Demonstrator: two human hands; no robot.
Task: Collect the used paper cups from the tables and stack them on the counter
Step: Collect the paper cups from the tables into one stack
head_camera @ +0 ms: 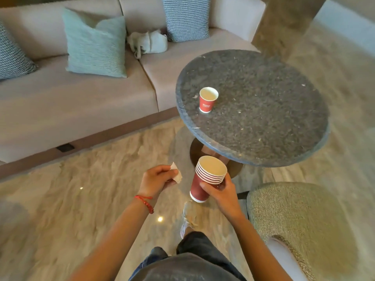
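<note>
A single red paper cup stands upright and empty on the left part of a round dark stone table. Below the table's near edge, my right hand grips a stack of several nested red paper cups, tilted a little to the right. My left hand is to the left of the stack, fingers closed on a small crumpled white tissue. A red thread bracelet is on my left wrist. Both hands are well short of the cup on the table.
A beige sofa with a teal cushion, checked cushions and a crumpled cloth runs behind the table. A green upholstered chair stands at the lower right. A concrete pillar rises behind the table. The floor is polished marble.
</note>
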